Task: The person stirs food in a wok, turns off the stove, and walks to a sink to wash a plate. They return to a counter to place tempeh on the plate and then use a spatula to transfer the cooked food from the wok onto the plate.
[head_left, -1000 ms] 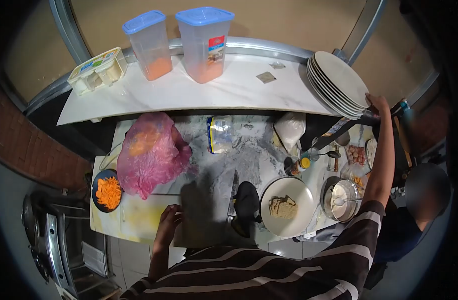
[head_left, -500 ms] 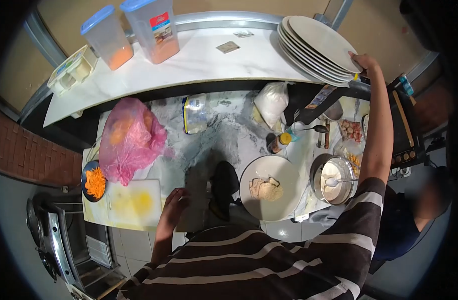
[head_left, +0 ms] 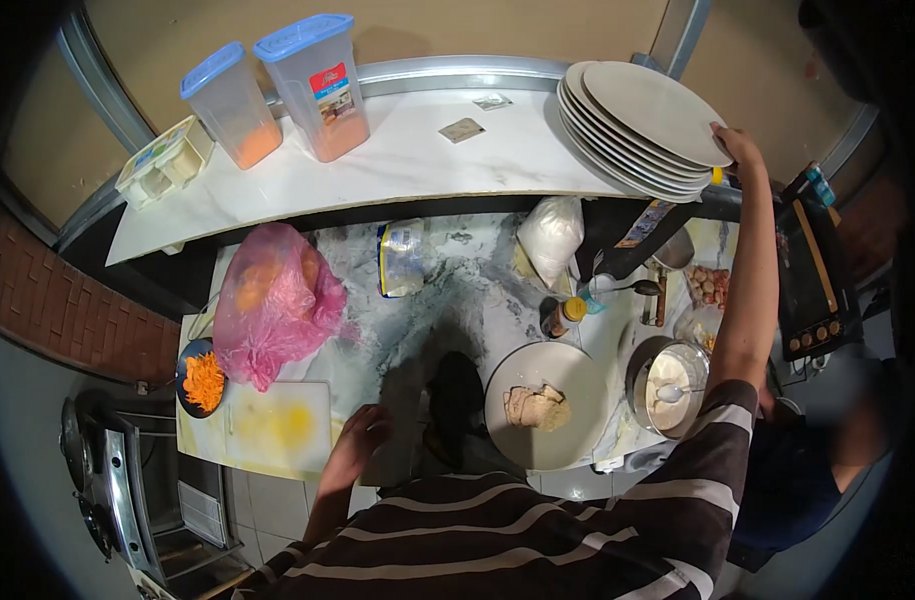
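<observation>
At the right end of the raised shelf, my right hand grips the rim of the top plate, which lies over a stack of several pale plates. My left hand hangs at the counter's front edge, near the white cutting board with its yellow stain; its fingers are loosely curled and apart, holding nothing. Between my arms, a large plate bears brown slices and a pale crumbly heap. Right of it, a metal bowl holds a white mixture and a spoon.
Two blue-lidded containers stand on the shelf. A pink bag, a dark plate of orange shreds, a bag of white powder and a yellow-capped jar are on the counter. Another person is at the lower right.
The whole view has shifted, so the shelf and counter appear lower. My right hand remains on the top plate's rim, and my left hand stays near the counter edge.
</observation>
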The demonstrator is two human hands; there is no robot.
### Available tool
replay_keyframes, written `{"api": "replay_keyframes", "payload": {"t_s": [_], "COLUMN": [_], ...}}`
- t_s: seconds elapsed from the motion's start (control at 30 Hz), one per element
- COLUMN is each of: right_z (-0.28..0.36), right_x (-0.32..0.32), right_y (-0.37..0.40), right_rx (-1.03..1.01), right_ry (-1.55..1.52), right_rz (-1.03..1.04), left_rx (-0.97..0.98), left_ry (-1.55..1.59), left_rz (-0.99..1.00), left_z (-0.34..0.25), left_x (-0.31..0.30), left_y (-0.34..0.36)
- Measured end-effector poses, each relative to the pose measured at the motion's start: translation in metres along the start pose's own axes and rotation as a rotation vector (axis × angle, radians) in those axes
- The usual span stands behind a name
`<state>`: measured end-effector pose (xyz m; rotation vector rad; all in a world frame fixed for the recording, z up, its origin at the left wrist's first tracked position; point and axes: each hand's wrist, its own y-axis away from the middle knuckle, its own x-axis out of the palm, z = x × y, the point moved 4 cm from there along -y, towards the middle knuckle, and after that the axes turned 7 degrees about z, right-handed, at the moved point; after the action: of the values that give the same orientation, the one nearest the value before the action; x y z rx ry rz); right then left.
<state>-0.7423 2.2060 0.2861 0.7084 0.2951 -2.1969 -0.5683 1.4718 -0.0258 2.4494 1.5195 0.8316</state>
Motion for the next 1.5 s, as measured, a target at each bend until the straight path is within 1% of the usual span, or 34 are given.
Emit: {"api": "replay_keyframes", "payload": {"t_s": [0.03, 0.07, 0.1, 0.13, 0.17, 0.2, 0.27, 0.33, 0.37, 0.4, 0.43, 0.53, 0.57, 0.6, 0.67, 0.7, 0.77, 0.8, 0.83, 0.9, 0.93, 0.97, 1.0, 1.03, 1.1, 1.13, 1.17, 1.23, 1.27, 1.3, 1.37, 1.4, 1.43, 1.5], "right_z": [0.004, 0.010, 0.016, 0.021, 0.027, 0.032, 0.035, 0.046, 0.049, 0.055, 0.061, 0.077, 0.081, 0.085, 0.092, 0.098, 0.114, 0.113, 0.112, 0.111, 0.109, 0.105, 0.099, 0.093, 0.079, 0.074, 0.067, 0.054, 0.047, 0.040, 0.030, 0.025, 0.021, 0.023], "right_x": [-0.004, -0.007, -0.006, -0.005, -0.005, -0.010, -0.015, -0.009, -0.009, -0.010, -0.009, -0.004, 0.001, 0.006, 0.026, 0.041, 0.074, 0.091, 0.110, 0.155, 0.180, 0.207, 0.235, 0.263, 0.309, 0.326, 0.340, 0.355, 0.359, 0.365, 0.371, 0.372, 0.370, 0.350], "right_y": [0.004, 0.007, 0.010, 0.013, 0.016, 0.013, 0.011, 0.024, 0.035, 0.049, 0.061, 0.098, 0.111, 0.127, 0.176, 0.208, 0.280, 0.300, 0.321, 0.369, 0.397, 0.427, 0.461, 0.496, 0.564, 0.599, 0.635, 0.707, 0.741, 0.773, 0.841, 0.872, 0.911, 0.991], "right_rx": [-0.039, -0.080, -0.088, -0.084, -0.079, -0.033, -0.069, -0.104, -0.174, -0.245, -0.258, -0.365, -0.424, -0.480, -0.490, -0.493, -0.481, -0.483, -0.482, -0.451, -0.436, -0.425, -0.350, -0.278, -0.238, -0.231, -0.220, -0.275, -0.330, -0.345, -0.559, -0.665, -0.681, -1.264], "right_ry": [-0.054, -0.106, -0.107, -0.194, -0.282, -0.200, -0.226, -0.254, -0.329, -0.404, -0.403, -0.501, -0.543, -0.581, -0.610, -0.644, -0.709, -0.776, -0.796, -0.832, -0.818, -0.798, -0.839, -0.870, -0.852, -0.810, -0.762, -0.691, -0.660, -0.640, -0.537, -0.418, -0.413, -0.309], "right_rz": [-0.027, -0.052, -0.050, -0.045, -0.040, 0.082, 0.047, 0.029, -0.035, -0.099, -0.084, -0.081, -0.042, -0.003, 0.080, 0.150, 0.192, 0.269, 0.309, 0.496, 0.562, 0.635, 0.698, 0.768, 0.946, 1.076, 1.211, 1.358, 1.404, 1.476, 1.568, 1.630, 1.685, 1.351], "left_rx": [-0.077, -0.072, 0.008, 0.087, 0.094, 0.090, 0.093, 0.144, 0.147, 0.070, -0.001, 0.048, 0.060, 0.131, 0.246, 0.247, 0.344, 0.380, 0.389, 0.503, 0.508, 0.588, 0.675, 0.670, 0.635, 0.629, 0.662, 0.593, 0.693, 0.729, 0.790, 0.815, 0.834, 0.870], "left_ry": [0.221, 0.223, -0.008, -0.238, -0.235, -0.183, -0.126, -0.324, -0.319, -0.147, 0.028, 0.186, 0.195, 0.183, 0.179, 0.187, 0.119, 0.040, 0.036, -0.088, -0.082, -0.038, 0.007, -0.006, 0.110, 0.288, 0.323, 0.524, 0.677, 0.701, 0.661, 0.677, 0.684, 0.706], "left_rz": [0.000, -0.003, 0.025, 0.050, 0.047, 0.050, 0.050, 0.064, 0.051, 0.020, -0.007, -0.066, -0.078, -0.049, 0.003, -0.014, -0.005, 0.009, -0.034, -0.022, -0.076, -0.023, 0.025, -0.255, -0.432, -0.595, -0.678, -0.817, -0.865, -0.924, -1.119, -1.170, -1.261, -1.393], "left_z": [0.003, 0.003, -0.001, -0.004, 0.000, 0.004, 0.011, 0.003, 0.002, 0.004, 0.003, -0.031, -0.037, -0.044, -0.056, -0.063, -0.082, -0.091, -0.101, -0.120, -0.121, -0.122, -0.119, -0.105, -0.057, -0.042, -0.023, 0.025, 0.050, 0.074, 0.117, 0.136, 0.156, 0.198], "left_x": [0.000, 0.000, 0.001, 0.002, -0.001, -0.002, -0.005, 0.000, -0.002, -0.005, -0.002, 0.017, 0.019, 0.021, 0.028, 0.034, 0.048, 0.053, 0.057, 0.068, 0.063, 0.062, 0.061, 0.058, 0.042, 0.043, 0.041, 0.037, 0.038, 0.041, 0.051, 0.058, 0.065, 0.077], "left_y": [0.000, -0.001, -0.003, -0.004, -0.006, -0.009, -0.012, -0.013, -0.009, -0.007, -0.004, 0.029, 0.036, 0.042, 0.054, 0.061, 0.080, 0.090, 0.102, 0.133, 0.148, 0.166, 0.188, 0.216, 0.274, 0.303, 0.332, 0.393, 0.422, 0.450, 0.510, 0.539, 0.569, 0.622]}}
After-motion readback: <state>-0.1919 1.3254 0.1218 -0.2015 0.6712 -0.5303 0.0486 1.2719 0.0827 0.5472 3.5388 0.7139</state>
